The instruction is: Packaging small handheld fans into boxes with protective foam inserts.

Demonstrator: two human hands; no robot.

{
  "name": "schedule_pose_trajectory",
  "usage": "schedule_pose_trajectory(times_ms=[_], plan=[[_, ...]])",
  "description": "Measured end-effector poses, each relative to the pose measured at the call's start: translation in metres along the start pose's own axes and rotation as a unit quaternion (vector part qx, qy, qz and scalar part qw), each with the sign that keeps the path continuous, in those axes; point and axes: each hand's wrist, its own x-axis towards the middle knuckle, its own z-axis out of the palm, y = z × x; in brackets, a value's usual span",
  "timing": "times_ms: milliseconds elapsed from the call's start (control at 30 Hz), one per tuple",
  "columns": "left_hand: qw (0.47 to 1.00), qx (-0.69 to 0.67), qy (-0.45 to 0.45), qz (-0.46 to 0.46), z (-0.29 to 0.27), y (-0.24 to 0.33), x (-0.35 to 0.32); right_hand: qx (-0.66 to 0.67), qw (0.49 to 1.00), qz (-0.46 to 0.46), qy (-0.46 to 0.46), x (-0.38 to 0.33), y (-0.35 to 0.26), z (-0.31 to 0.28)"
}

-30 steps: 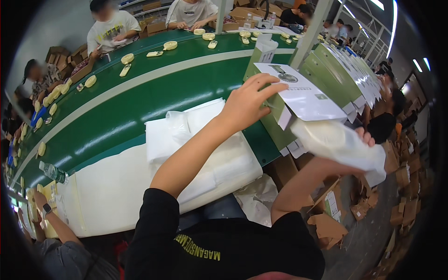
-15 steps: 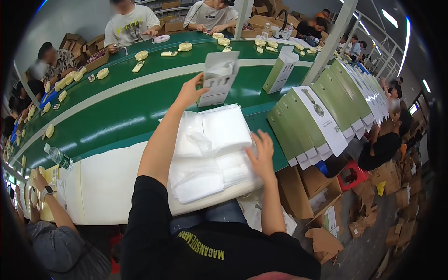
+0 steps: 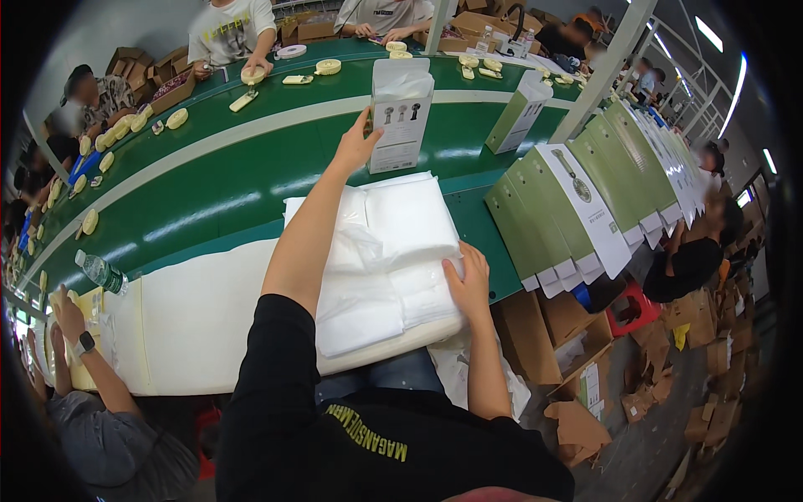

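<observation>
My left hand (image 3: 356,145) grips the left edge of a white and grey carton (image 3: 402,125), its thumb on the printed front. The carton stands upright on the green conveyor, its top flaps raised. My right hand (image 3: 470,283) rests at the right edge of a pile of white plastic bags (image 3: 408,219), thumb and fingers apart; nothing shows lifted in it. The bags lie in several flat stacks in front of me, on a cream padded surface (image 3: 205,322).
A row of green and white cartons (image 3: 548,209) leans to the right. Another carton (image 3: 517,113) stands on the conveyor (image 3: 226,197). Pale handheld fans (image 3: 328,67) line its far side. A plastic bottle (image 3: 102,272) lies at left. Co-workers sit around; open cardboard boxes (image 3: 527,335) are lower right.
The carton has moved slightly right and turned its printed front toward me, with my left hand on it. My right hand has come down onto the bags' edge. A co-worker across reaches to a fan.
</observation>
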Motion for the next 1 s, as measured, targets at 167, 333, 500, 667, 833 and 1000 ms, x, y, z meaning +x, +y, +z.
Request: schedule_pose_trajectory(times_ms=[167,333,500,667,833,1000], plan=[[0.997,0.047,-0.010,-0.062,0.005,0.013,0.001,0.005,1.000,0.002,0.017,0.000,-0.001,0.000],[0.996,0.083,0.030,-0.031,-0.019,0.033,-0.036,0.022,1.000,0.012,0.016,-0.001,-0.007,0.000],[0.993,0.043,0.008,0.108,-0.068,0.057,-0.164,0.057,0.998,0.007,0.023,0.000,-0.004,0.003],[0.922,0.364,0.110,0.076,-0.120,0.050,-0.296,0.046,0.998,0.047,0.011,0.001,0.002,0.001],[0.781,0.567,0.243,-0.100,-0.216,0.011,-0.376,0.062,0.994,0.086,-0.006,-0.001,-0.009,-0.001],[0.897,0.312,0.192,-0.246,-0.253,-0.015,-0.396,0.064,0.994,0.076,0.049,-0.002,-0.021,0.003]])
